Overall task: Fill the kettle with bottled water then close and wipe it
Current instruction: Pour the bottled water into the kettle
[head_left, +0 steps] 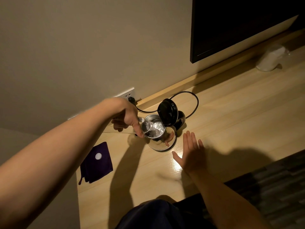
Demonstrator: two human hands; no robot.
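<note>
A steel kettle [166, 143] stands on the wooden desk [231, 116] with its black lid [167, 111] flipped up. My left hand [127, 119] grips a clear plastic water bottle [149, 126] tipped over, its open neck inside the kettle's mouth. Water glints inside the kettle. My right hand [189, 152] lies flat on the desk just right of the kettle, fingers spread, holding nothing. A dark purple cloth [96, 163] lies folded at the desk's left end with the white bottle cap [98, 156] resting on it.
The kettle's black cord [194, 100] loops behind it to a plug in the wall socket [129, 95]. A dark TV screen [239, 25] hangs at upper right. A pale wrapped object [270, 58] sits far right on the desk. The desk's left edge is by the cloth.
</note>
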